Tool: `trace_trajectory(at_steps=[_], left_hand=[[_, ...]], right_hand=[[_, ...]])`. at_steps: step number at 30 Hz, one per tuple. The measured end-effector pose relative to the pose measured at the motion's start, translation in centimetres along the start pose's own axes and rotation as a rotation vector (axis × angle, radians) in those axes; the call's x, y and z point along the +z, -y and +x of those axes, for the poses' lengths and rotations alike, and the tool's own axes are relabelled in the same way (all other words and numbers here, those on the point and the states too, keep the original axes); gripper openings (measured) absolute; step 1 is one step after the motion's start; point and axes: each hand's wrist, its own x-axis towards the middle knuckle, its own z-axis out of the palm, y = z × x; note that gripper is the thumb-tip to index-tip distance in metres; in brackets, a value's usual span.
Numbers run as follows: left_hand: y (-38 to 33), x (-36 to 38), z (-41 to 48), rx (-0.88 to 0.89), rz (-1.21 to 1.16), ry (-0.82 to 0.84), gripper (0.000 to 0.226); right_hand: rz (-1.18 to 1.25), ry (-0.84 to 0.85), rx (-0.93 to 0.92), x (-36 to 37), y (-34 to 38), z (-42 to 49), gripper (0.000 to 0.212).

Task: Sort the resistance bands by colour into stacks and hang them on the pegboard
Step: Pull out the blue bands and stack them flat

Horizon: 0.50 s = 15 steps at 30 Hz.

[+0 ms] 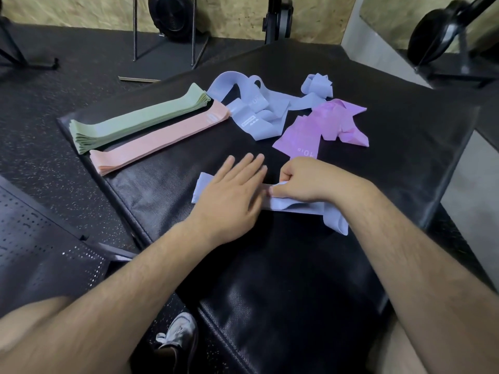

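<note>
Gym room: speckled rubber floor, chipboard wall at the far side, a black pad [391,147] as the work surface.

- Left hand [237,190]: flat, fingers straight and together, pressing down on the left half of the blue band [294,205].
- Right hand [305,182]: fingers curled, pinching a fold of the same band near its middle, touching the left fingertips.
- Blue band: lies near the front of the pad, long axis left to right. Its left end shows past the left hand and its right end trails toward the near right.
- Purple bands [324,122]: loose heap, just beyond the right hand.
- Loose blue bands [253,109]: tangled heap, farther back, between the purple heap and the stacks.
- Peach stack [159,139] and green stack [140,117]: neat, side by side, far left of the hands, long axes running near-left to far-right.
- Pegboard [40,238]: perforated panel lying near left, off the pad, nothing hung on it.

Judgement: the band is being smoothed to begin a blue stack. Both hands are on it. The left is nearer the stacks and the right nearer the unsorted heaps. The band's axis would need turning to match the stacks.
</note>
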Motion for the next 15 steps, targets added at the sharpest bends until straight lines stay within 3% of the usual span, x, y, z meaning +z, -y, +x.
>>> trace_trajectory(at_steps=[5,15], left_hand=[[-0.4,1.3,0.4,-0.031,-0.078,0.125,0.072],[-0.5,1.2,0.4,-0.069,-0.088,0.148,0.061]], right_hand=[[-0.03,0.005,-0.027,-0.1,-0.5,-0.5,0.03],[-0.017,0.018,-0.041,-1.3,-2.1,-1.2,0.03]])
